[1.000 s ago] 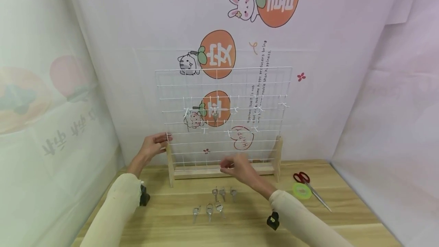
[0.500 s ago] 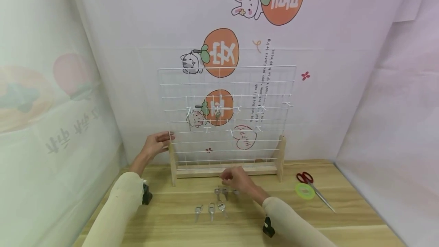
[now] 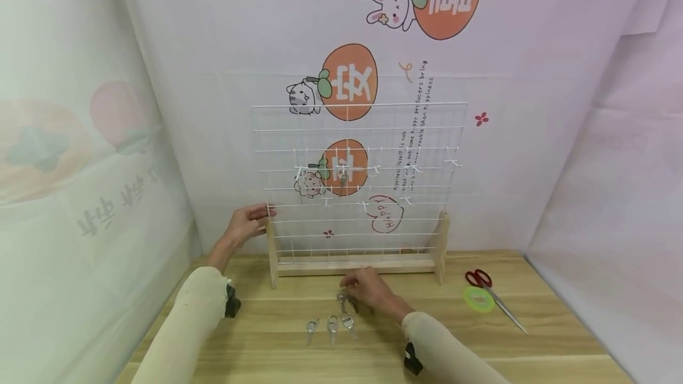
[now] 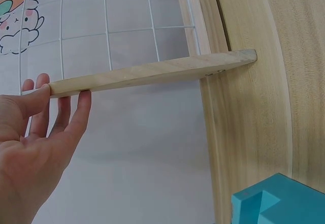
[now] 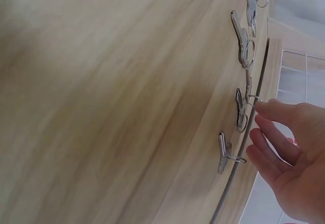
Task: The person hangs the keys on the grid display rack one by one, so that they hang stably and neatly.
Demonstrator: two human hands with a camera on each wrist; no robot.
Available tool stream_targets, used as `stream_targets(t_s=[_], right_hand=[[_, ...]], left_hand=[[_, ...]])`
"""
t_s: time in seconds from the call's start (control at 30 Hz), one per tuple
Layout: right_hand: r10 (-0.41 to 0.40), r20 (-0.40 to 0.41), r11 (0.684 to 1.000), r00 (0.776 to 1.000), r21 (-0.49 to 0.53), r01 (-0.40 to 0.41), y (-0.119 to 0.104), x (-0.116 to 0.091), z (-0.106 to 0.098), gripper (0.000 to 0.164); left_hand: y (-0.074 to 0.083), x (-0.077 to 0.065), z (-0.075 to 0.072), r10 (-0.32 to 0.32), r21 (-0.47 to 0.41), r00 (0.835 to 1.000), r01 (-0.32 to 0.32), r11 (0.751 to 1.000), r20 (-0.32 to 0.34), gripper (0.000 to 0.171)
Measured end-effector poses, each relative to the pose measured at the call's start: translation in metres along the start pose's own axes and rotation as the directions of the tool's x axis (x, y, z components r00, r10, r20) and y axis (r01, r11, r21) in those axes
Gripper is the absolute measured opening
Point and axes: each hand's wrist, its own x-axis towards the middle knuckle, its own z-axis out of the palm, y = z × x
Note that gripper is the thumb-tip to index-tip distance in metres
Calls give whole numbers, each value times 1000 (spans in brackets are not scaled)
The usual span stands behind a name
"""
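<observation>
My left hand [image 3: 246, 225] grips the top of the left wooden upright [image 4: 152, 74] of a white wire grid rack [image 3: 352, 219], thumb and fingers on either side of it. On the table in front of the rack my right hand [image 3: 369, 289] reaches down over several small keys with rings. Its thumb tip touches the ring of one key [image 5: 248, 84], with a small gap to the forefinger. Other keys [image 5: 240, 109] lie beside it, partly hidden by the hand in the head view. Nearer lie a left key [image 3: 312, 328], a middle key [image 3: 333, 328] and a right key [image 3: 348, 322].
A key [image 3: 343, 178] hangs from one of several white hooks [image 3: 408, 200] on the grid. Red-handled scissors [image 3: 493, 296] and a yellow-green tape roll [image 3: 479, 300] lie right on the wooden table [image 3: 277, 357]. Printed cloth [image 3: 213, 117] surrounds it. A teal block [image 4: 279, 201] shows below the upright.
My right hand has come down from the rack's lower bar to the back keys. The left hand keeps its grip on the upright. The whole head view has shifted slightly.
</observation>
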Motion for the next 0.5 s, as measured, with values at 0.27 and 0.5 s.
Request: stream_targets(t_s=[0.27,0.5], right_hand=[[-30,8,999,1000,-20,31,0,2,4,5],[1,4,1000,1000,19,-1,-5,1,-1,8]], left_hand=[[-1,0,0,-2,-8,1000,2,1000,-5,44],[1,-2,1,-13,-10,1000,13,1000,-8,44]])
